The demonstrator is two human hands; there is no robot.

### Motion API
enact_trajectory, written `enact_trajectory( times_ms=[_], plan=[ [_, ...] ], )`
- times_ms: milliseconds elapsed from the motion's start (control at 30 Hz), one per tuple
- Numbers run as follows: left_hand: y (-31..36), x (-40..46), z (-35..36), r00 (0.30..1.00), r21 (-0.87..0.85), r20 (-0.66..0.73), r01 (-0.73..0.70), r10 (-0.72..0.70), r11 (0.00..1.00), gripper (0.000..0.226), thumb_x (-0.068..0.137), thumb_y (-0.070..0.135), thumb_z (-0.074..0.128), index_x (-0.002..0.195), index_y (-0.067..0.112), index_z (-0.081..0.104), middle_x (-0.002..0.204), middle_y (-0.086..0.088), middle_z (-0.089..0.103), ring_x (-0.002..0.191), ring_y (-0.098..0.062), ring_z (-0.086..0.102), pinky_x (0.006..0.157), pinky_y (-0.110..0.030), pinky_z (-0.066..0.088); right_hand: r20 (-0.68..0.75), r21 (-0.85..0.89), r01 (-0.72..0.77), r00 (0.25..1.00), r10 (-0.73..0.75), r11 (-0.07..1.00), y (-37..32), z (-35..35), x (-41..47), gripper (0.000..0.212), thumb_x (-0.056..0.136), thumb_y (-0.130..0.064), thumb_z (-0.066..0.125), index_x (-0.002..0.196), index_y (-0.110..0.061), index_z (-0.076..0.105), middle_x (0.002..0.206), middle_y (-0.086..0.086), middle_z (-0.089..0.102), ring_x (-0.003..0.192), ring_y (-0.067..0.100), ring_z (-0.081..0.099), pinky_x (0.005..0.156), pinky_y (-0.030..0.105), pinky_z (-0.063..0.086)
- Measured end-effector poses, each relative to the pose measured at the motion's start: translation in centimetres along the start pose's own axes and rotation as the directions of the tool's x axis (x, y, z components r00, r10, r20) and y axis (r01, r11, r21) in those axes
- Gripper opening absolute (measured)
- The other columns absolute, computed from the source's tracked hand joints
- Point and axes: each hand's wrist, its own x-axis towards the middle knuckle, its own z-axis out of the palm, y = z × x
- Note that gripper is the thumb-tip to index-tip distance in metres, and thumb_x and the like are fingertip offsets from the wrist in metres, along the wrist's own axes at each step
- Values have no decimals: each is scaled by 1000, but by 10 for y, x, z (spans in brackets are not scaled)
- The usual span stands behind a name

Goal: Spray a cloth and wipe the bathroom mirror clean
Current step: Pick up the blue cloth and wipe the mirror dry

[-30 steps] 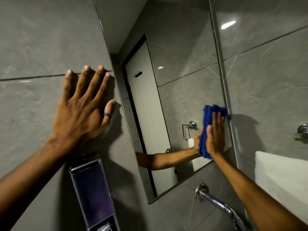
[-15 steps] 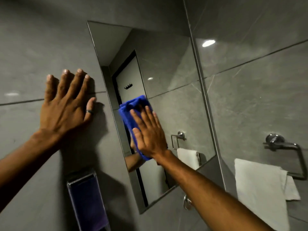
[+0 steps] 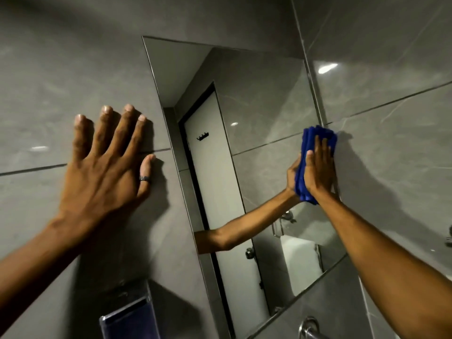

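Observation:
The rectangular mirror (image 3: 256, 99) hangs on the grey tiled wall and reflects a white door, a towel and my arm. My right hand (image 3: 319, 170) presses a folded blue cloth (image 3: 308, 140) flat against the glass at the mirror's right edge, about halfway up. My left hand (image 3: 105, 162) lies flat on the wall tiles left of the mirror, fingers spread, a dark ring on the thumb. No spray bottle is in view.
A soap dispenser (image 3: 129, 321) is mounted on the wall below my left hand. A chrome tap (image 3: 310, 329) sticks out under the mirror. A chrome fitting (image 3: 448, 236) shows at the right edge on the side wall.
My right hand has swept the cloth from the mirror's left side across to its right edge. My left hand stays planted on the wall.

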Motion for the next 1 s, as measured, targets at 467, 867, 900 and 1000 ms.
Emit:
enact_trajectory(
  times_ms=[467, 867, 900, 1000],
  plan=[
    [5, 1, -16, 998, -44, 54, 34, -31, 998, 74, 101, 52, 22, 164, 13, 21, 173, -14, 16, 161, -36, 9, 130, -60, 6, 102, 35, 741, 665, -740, 671, -298, 44, -50, 63, 102, -47, 32, 159, -24, 17, 167, 7, 17, 156, 26, 8, 126, 50, 7],
    [-3, 0, 3, 999, 50, -28, -14, 15, 999, 74, 101, 53, 23, 165, 16, 17, 174, -11, 15, 163, -33, 7, 131, -58, 7, -5, 55, 329, 944, -329, 943, -168, 24, 127, 58, 104, -47, 18, 158, -28, 16, 168, -1, 14, 155, 22, 12, 125, 48, 17],
    [-3, -1, 6, 999, 54, -33, -14, 16, 998, 74, 101, 53, 22, 165, 17, 17, 175, -10, 14, 163, -33, 7, 131, -57, 7, -28, 48, 274, 962, -273, 961, -148, 21, 138, 57, 104, -45, 20, 158, -27, 19, 168, 1, 16, 155, 24, 15, 125, 49, 19],
    [-4, -1, 10, 999, 74, -46, -11, 14, 997, 74, 101, 53, 23, 166, 18, 15, 175, -8, 13, 163, -31, 6, 131, -57, 7, -60, 64, 88, 995, -85, 994, -83, 12, 146, 55, 103, -43, 26, 156, -32, 23, 165, 6, 27, 147, 31, 35, 118, 52, 32]
  ],
)
